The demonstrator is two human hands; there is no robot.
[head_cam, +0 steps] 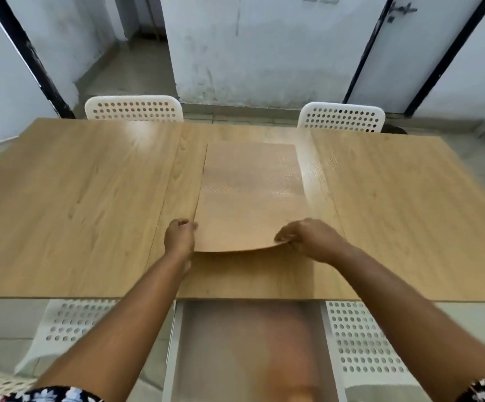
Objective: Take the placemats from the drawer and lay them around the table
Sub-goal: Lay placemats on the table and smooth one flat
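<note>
Placemat [251,195] on the middle of the table [84,192], long axis running near to far. Left hand [179,237] grips its near left corner; right hand [308,236] pinches the near right corner, lifting that edge. Both hands sit equally near. The open drawer [177,343] lies below the near table edge.

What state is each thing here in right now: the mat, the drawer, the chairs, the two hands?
Placemat: on the table, near edge lifted and bowed.
Left hand: gripping the mat's near left corner.
Right hand: pinching the mat's near right corner.
Drawer: pulled open under the table; contents too blurred to tell.
Table: bare apart from the mat.
Far chairs: pushed in.
</note>
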